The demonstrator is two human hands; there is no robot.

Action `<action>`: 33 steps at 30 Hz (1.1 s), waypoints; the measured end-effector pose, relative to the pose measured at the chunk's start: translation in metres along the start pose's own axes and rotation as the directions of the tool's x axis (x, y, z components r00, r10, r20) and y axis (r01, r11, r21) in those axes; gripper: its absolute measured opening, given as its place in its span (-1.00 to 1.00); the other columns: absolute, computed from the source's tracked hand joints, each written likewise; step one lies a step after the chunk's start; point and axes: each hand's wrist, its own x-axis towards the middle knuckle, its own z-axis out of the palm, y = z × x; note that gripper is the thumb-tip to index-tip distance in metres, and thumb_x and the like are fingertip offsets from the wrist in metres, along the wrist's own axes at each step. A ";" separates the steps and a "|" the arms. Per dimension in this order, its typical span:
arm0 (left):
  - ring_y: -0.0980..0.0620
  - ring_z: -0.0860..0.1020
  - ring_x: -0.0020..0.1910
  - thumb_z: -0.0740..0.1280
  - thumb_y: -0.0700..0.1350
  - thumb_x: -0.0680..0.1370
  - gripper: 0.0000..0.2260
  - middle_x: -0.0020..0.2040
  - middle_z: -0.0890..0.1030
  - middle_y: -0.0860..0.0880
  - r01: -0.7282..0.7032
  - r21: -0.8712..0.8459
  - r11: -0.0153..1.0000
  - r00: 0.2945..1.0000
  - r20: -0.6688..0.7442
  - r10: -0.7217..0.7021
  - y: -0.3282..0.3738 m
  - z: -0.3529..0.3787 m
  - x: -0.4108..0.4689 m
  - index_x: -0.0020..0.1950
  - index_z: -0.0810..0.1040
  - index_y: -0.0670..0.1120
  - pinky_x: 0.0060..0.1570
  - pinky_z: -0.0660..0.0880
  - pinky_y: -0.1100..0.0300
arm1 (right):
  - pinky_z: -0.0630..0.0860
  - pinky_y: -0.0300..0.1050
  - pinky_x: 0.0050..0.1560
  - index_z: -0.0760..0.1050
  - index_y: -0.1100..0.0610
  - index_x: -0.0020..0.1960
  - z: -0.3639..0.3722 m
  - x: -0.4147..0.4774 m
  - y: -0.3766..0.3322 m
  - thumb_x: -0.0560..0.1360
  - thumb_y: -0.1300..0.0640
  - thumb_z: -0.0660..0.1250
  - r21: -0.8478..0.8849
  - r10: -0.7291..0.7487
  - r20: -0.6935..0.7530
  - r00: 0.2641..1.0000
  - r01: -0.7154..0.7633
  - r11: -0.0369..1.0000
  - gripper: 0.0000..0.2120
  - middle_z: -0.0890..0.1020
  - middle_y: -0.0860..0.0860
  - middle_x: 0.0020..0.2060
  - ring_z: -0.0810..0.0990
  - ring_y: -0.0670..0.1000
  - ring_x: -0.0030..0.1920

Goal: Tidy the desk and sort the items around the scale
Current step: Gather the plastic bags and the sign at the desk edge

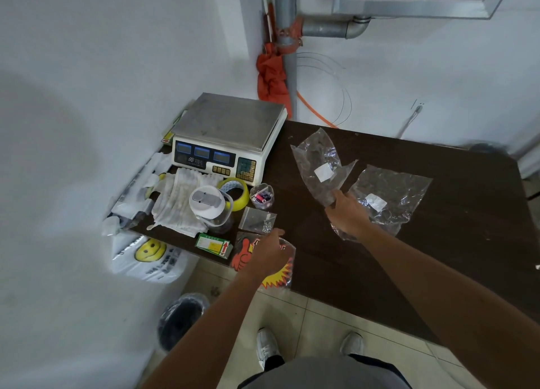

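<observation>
**Scale** [228,125]: back left corner of the desk [380,272], pan bare. The clutter sits packed in front of it and to its left.

**Right hand** [347,216]: thumb over the lower end of the far bag [315,155], fingers tucked under and out of sight. It reads as a grip. The near bag [391,193] overlaps beneath your palm, so lifting one could drag the other. Whether either bag is sealed cannot be told, and raising one by its end may spill it.

**Left hand** [270,251]: lies on the printed bag [280,274], fingers bent. Whether they hold it cannot be told. That bag overhangs the front edge, so a careless pull could slide it to the floor beside the bin [181,318].

**Screw bag** [257,217]: just beyond your left fingertips. A nudge could push it into the small items behind it.

**Green box** [214,245]: at the desk's edge, beside the printed bag. It is likely to go over if that bag is swept sideways.

**Jar** [207,201]: appears to stand on the cloth [175,201]. If you tug the cloth first, the jar may tip.
</observation>
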 end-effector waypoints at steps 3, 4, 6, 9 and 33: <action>-0.10 0.43 0.41 0.29 -0.07 0.60 -0.52 0.42 0.48 -0.14 0.013 -0.032 0.999 1.000 0.004 -0.013 0.002 0.000 0.000 0.50 0.34 -0.13 0.36 0.38 0.03 | 0.44 0.11 0.17 0.22 0.05 0.53 -0.001 0.000 0.001 0.56 0.04 0.19 -0.002 0.013 0.039 0.999 -0.013 1.000 -0.46 0.50 0.14 0.28 0.51 0.23 0.27; -0.10 0.43 0.42 0.29 -0.07 0.60 -0.52 0.43 0.47 -0.14 0.020 -0.041 0.999 1.000 0.009 -0.020 0.002 0.000 0.000 0.50 0.34 -0.13 0.36 0.38 0.03 | 0.45 0.11 0.16 0.22 0.05 0.53 -0.001 0.000 0.002 0.55 0.04 0.20 0.003 0.014 0.052 0.999 -0.014 1.000 -0.45 0.51 0.13 0.28 0.51 0.22 0.26; -0.10 0.43 0.42 0.29 -0.08 0.60 -0.52 0.44 0.46 -0.14 0.035 -0.056 0.998 0.999 0.021 -0.034 0.001 0.000 0.000 0.51 0.33 -0.13 0.37 0.37 0.04 | 0.46 0.11 0.18 0.22 0.05 0.54 0.000 0.001 0.003 0.55 0.03 0.22 0.023 0.018 0.075 0.997 -0.019 1.000 -0.43 0.50 0.13 0.30 0.51 0.21 0.26; -0.10 0.43 0.42 0.29 -0.08 0.61 -0.52 0.45 0.46 -0.14 0.033 -0.045 0.998 0.999 0.023 -0.032 0.002 -0.001 0.000 0.52 0.32 -0.13 0.36 0.37 0.05 | 0.44 0.08 0.21 0.27 0.05 0.53 0.001 0.003 0.006 0.56 0.04 0.24 0.057 0.026 0.091 0.996 -0.032 0.998 -0.45 0.52 0.13 0.29 0.51 0.20 0.27; -0.04 0.58 0.11 0.33 0.02 0.54 -0.77 0.13 0.63 -0.04 0.208 -0.314 0.927 0.972 0.171 -0.160 0.087 0.068 0.047 0.16 0.58 -0.02 0.24 0.52 -0.01 | 0.41 -0.22 -0.21 0.65 0.07 -0.02 -0.073 -0.048 0.068 0.61 -0.14 0.26 0.557 0.262 -0.407 0.875 0.010 0.830 -0.69 0.67 -0.07 -0.21 0.58 -0.12 -0.23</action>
